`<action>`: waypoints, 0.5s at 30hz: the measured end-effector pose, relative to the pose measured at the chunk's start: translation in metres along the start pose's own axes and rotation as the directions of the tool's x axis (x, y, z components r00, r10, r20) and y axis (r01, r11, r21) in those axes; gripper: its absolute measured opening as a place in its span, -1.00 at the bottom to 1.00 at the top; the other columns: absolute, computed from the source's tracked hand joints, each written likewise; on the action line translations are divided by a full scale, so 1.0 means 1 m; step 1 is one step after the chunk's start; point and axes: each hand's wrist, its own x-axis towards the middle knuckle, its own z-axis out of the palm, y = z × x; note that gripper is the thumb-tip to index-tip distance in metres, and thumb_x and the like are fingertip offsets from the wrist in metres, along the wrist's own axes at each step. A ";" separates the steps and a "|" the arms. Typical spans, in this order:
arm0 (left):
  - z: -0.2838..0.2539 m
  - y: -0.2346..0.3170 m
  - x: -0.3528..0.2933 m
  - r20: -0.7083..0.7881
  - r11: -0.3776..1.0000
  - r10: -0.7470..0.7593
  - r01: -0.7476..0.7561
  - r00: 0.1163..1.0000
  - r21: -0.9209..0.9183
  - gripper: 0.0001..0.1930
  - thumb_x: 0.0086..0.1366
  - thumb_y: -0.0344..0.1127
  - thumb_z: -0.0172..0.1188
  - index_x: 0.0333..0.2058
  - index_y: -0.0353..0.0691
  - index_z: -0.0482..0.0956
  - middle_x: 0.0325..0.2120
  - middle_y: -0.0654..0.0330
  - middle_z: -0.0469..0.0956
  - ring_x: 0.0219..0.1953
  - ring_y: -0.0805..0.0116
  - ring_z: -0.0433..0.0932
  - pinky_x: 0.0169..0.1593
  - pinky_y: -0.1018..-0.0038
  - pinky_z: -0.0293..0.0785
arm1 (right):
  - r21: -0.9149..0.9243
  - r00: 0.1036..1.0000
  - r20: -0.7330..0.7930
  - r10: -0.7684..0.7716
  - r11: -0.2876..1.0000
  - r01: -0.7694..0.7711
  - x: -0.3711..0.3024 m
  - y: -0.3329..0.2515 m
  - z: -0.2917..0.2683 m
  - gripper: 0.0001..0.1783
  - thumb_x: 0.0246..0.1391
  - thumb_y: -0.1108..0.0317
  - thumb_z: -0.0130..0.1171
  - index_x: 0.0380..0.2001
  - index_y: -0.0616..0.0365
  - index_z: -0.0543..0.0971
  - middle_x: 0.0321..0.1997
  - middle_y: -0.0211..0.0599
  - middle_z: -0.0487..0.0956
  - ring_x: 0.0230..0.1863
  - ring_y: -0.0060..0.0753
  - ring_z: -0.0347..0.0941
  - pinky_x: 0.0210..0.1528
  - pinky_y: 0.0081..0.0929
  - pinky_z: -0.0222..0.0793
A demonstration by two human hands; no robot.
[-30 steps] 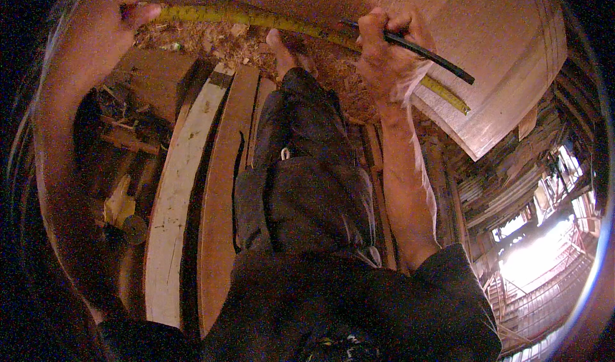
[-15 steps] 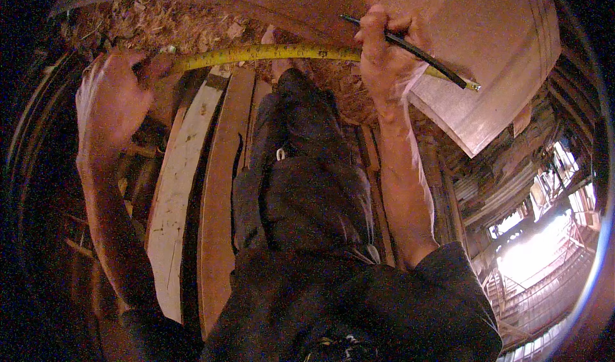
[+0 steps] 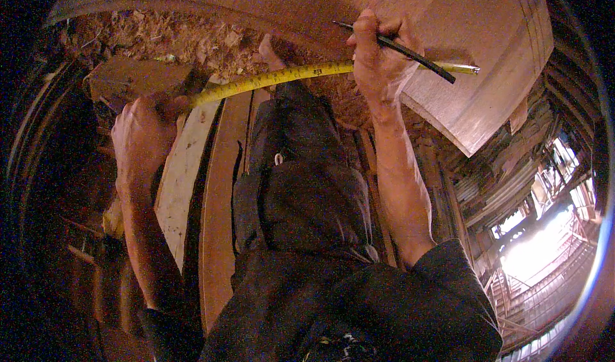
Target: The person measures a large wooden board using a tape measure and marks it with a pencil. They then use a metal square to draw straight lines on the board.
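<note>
A yellow tape measure stretches between my two hands, bowing slightly upward. My left hand is closed round its left end; the case, if it is there, is lost in shadow. My right hand grips a dark pencil slantwise, with the tape blade running through or under the same fingers. Past that hand, the tape's metal-hooked tip lies over a large brown wooden panel, near its right part. The pencil's thin end points up and left over the panel.
Long boards lie on the left beside my legs. A wooden block stands beyond my left hand, with wood shavings strewn behind it. My bare foot is below the panel's edge. Bright openings show at the right.
My left hand has come nearer to me and rightward, drawing its end of the tape down and uncovering the wooden block. My right hand has shifted slightly left with the pencil.
</note>
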 end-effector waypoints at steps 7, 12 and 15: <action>-0.001 0.000 -0.001 0.029 1.000 -0.001 0.002 1.000 -0.016 -0.56 0.38 0.08 0.27 -0.24 -0.24 0.79 -0.40 -0.18 0.70 -0.27 -0.23 0.71 -0.12 0.00 0.60 | -0.006 0.998 -0.046 0.043 0.999 -0.043 -0.002 0.006 0.001 -0.64 0.12 0.20 0.48 -0.55 0.09 0.50 -0.67 -0.33 0.60 -0.65 -0.40 0.56 -0.53 -0.34 0.48; 0.001 0.001 0.000 0.037 1.000 -0.008 0.009 0.999 -0.010 -0.55 0.39 0.09 0.25 -0.27 -0.26 0.78 -0.40 -0.18 0.70 -0.28 -0.24 0.70 -0.13 0.00 0.60 | -0.075 0.999 -0.021 -0.035 0.997 0.033 -0.001 0.003 0.001 -0.63 0.22 0.28 0.37 -0.55 0.09 0.42 -0.69 -0.30 0.59 -0.64 -0.44 0.57 -0.56 -0.42 0.45; 0.006 -0.003 0.001 -0.015 1.000 0.011 -0.011 1.000 -0.005 -0.54 0.39 0.09 0.26 -0.27 -0.27 0.78 -0.40 -0.18 0.70 -0.27 -0.25 0.70 -0.13 -0.01 0.60 | -0.104 1.000 -0.024 0.000 0.995 -0.002 -0.002 0.007 0.001 -0.65 0.14 0.24 0.43 -0.55 0.09 0.47 -0.68 -0.28 0.58 -0.66 -0.33 0.55 -0.55 -0.36 0.46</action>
